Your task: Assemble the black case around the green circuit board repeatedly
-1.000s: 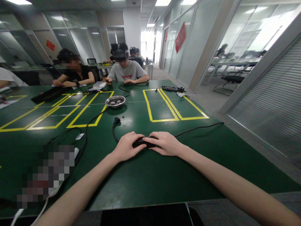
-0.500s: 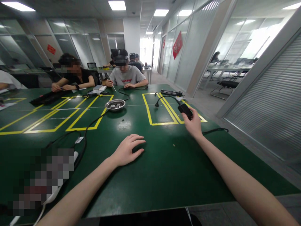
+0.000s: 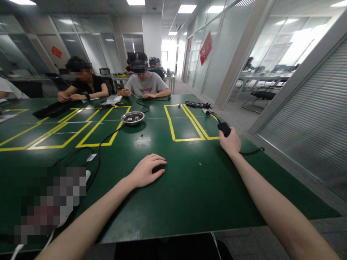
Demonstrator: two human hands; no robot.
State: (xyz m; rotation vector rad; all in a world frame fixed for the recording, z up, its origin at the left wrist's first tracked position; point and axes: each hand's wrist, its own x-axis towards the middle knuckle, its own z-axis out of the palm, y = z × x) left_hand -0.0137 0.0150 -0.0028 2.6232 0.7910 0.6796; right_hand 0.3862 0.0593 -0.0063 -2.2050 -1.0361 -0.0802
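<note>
My right hand is closed around a black power adapter over the right side of the green table. One stretch of its black cord runs from the far end toward a small pale item; the plug cannot be made out. Another length of cord lies to the right of my wrist, near the table's edge. Resting on the table near the middle, my left hand holds nothing, its fingers loosely bent and apart.
Yellow tape outlines rectangles on the table. A metal bowl contains small metal parts. Beyond it lies a folded black tripod-like item. A blurred-out object is at left, with a black cable beside it. Co-workers sit across the table.
My right hand has moved right with the adapter and turned it. The plug end of the cord has left the taped rectangle. My left hand has stayed in place.
</note>
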